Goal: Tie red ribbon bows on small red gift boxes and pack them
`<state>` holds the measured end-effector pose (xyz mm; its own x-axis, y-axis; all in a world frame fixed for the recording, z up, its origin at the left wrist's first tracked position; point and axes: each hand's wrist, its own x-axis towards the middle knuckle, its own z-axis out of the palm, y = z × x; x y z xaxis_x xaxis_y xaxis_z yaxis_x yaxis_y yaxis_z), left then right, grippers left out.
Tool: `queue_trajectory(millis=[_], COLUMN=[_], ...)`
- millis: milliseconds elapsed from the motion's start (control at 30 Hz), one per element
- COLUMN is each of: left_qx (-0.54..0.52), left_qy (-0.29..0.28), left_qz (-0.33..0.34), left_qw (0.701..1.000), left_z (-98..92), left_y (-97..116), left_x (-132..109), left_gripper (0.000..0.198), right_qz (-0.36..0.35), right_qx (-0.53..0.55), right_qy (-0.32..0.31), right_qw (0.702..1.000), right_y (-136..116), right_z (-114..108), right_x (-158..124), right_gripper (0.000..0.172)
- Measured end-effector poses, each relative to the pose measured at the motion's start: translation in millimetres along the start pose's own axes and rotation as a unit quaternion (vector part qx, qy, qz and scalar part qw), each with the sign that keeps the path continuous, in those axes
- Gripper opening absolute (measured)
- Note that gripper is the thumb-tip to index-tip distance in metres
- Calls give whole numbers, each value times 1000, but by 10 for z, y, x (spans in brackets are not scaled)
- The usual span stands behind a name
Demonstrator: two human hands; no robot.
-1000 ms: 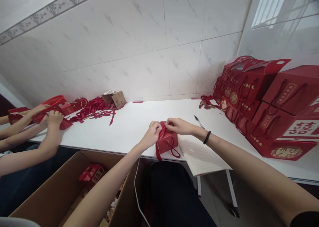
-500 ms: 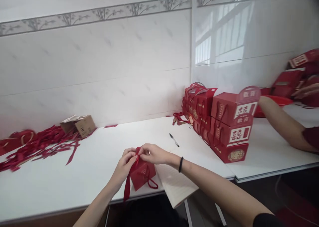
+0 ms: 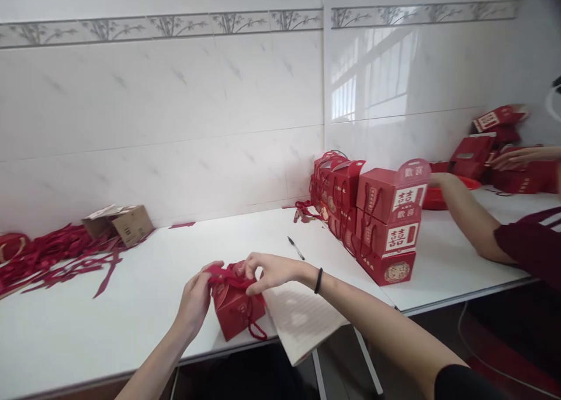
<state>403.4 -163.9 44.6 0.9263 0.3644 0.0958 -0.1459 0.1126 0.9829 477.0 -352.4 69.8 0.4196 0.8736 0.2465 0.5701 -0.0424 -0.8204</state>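
Note:
A small red box (image 3: 239,315) with a twisted cord handle stands at the table's front edge. Red ribbon (image 3: 231,278) lies in a bow-like shape across its top. My left hand (image 3: 197,295) grips the ribbon at the box's upper left side. On the other side, my right hand (image 3: 269,271), with a black band at the wrist, pinches the ribbon's right part between thumb and forefinger. An open notebook (image 3: 300,318) lies right of the box, partly under my right forearm and jutting over the edge.
Stacked red boxes (image 3: 388,236) stand to the right, a pen (image 3: 295,248) before them. Loose red ribbons (image 3: 56,251) and a small cardboard box (image 3: 131,224) are at the left. Another person's arm (image 3: 471,219) reaches toward a red basin (image 3: 433,198) at the far right.
My hands have moved apart, and the ribbon is spread wider between them. The view has shifted, so the scene sits further left. The other person's hand shows more.

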Motion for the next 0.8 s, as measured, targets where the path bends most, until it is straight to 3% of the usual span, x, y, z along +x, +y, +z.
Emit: queue_trajectory(millis=[67,167,300,467,667,800], left_qx=[-61,-154,-228,-179,-89,76], left_qy=[26,90,174,164,143,126], left_qz=[-10,-21,-46,-31,17,31], left_qw=[998,984,957,970,986,989], left_z=[7,-39,-208,-419,-580,-769], left_y=[15,55,146,315,508,539], left_x=[-1,8,25,15,4,28], left_gripper=[21,11,22,20,20,28], right_qz=[-5,26,60,47,20,-20], right_qx=[-4,103,326,475,489,500], right_qy=[57,80,128,172,259,340], right_qw=[998,991,935,862,832,796], right_y=[18,61,122,122,-27,-65], right_z=[51,104,97,25,-130,-272], right_x=[-23,-51,-84,-121,-112,-122], right_gripper=[21,19,23,23,26,28])
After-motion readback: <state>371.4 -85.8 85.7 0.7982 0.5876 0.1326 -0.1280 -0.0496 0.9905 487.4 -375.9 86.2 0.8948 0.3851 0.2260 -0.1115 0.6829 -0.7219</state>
